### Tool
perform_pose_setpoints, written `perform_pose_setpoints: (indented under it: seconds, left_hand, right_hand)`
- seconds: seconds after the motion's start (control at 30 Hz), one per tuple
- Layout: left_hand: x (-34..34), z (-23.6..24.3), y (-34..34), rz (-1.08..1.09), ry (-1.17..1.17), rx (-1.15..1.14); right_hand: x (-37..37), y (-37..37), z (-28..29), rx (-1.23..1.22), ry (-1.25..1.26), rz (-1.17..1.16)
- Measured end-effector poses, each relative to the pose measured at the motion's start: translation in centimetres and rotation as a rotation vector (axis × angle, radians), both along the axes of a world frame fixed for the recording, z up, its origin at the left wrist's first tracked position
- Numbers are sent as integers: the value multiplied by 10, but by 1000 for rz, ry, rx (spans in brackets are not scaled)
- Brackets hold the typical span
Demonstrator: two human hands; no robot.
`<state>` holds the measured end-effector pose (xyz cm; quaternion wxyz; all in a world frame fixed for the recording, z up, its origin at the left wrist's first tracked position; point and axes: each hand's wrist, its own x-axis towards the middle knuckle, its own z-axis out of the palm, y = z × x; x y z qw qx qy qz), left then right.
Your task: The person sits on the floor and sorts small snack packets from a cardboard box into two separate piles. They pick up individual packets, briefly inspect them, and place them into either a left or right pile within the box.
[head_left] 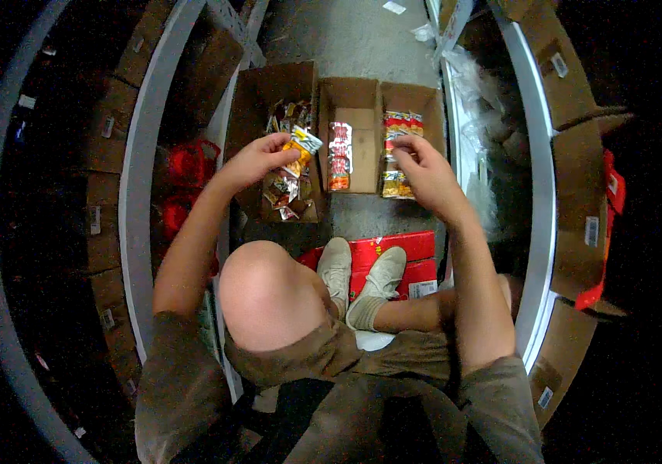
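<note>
My left hand (261,163) is closed on a small yellow-and-white snack packet (300,151), held above the left cardboard box (266,81). Inside that box lies a loose jumble of small wrapped packets (294,188). My right hand (427,174) reaches over the right cardboard box (413,97), its fingers bent and a little apart, with nothing visible between them. Red and yellow packets (403,122) line that box in rows, partly hidden by the hand. Between the two stands the middle cardboard box (363,143), with a column of red-and-white packets (339,155) along its left side.
My shoes (378,282) rest on a flat red carton (412,267) on the floor. Metal shelf uprights (536,193) run along both sides, with cardboard boxes (574,224) behind them. Clear plastic wrap (476,116) hangs at the right; red packages (192,164) sit on the left shelf.
</note>
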<state>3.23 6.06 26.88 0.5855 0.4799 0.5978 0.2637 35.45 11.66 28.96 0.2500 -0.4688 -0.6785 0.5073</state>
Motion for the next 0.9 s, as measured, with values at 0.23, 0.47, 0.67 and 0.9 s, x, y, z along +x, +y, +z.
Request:
perform_pose_setpoints:
  seconds: [0.23,0.47,0.67,0.9]
  left_hand:
    - [118,152,-16,-233,-142,121]
    - [179,168,-41,-19,-172,191]
    - [200,181,-45,15,-336,104]
    - [218,158,-42,75,-541,198]
  right_hand:
    - [-9,-44,95,-168,499,-11]
    - [26,-55,117,-13,585,-112]
    - [37,-53,126,136,581,-162]
    - [43,-48,116,-3,624,-184]
